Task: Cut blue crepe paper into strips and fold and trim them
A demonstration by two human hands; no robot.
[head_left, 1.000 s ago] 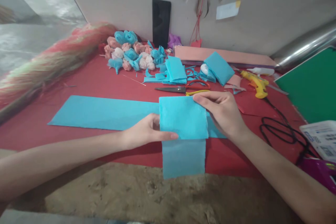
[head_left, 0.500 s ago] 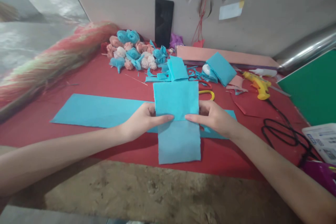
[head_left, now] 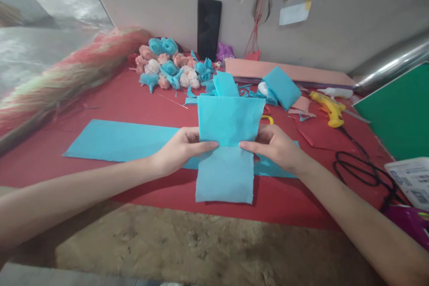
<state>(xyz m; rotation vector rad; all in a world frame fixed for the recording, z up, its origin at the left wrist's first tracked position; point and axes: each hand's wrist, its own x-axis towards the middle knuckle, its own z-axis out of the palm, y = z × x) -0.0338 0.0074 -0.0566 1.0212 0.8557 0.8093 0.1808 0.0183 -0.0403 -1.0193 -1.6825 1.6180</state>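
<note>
A piece of blue crepe paper (head_left: 228, 120) is held up between my two hands, with a crease running across its middle. My left hand (head_left: 182, 149) pinches its left edge at the crease, thumb on the front and fingers behind. On the right edge, my right hand (head_left: 276, 147) grips it the same way. The upper half flares wider at the top; the paler lower half hangs toward me. Behind lies a long blue crepe strip (head_left: 124, 140) flat on the red table cover (head_left: 161, 194), partly hidden by my hands and the held piece.
Paper roses (head_left: 170, 69) are heaped at the back left beside a phone (head_left: 209, 29) leaning on the wall. Folded blue paper (head_left: 283, 88), scraps and scissors with a yellow handle (head_left: 268, 119) lie beyond my hands. A yellow glue gun (head_left: 330, 109) with a black cord sits right.
Both hands have risen slightly with the paper. Its upper half now spreads wider toward the top right, and the lower half has shifted a little left.
</note>
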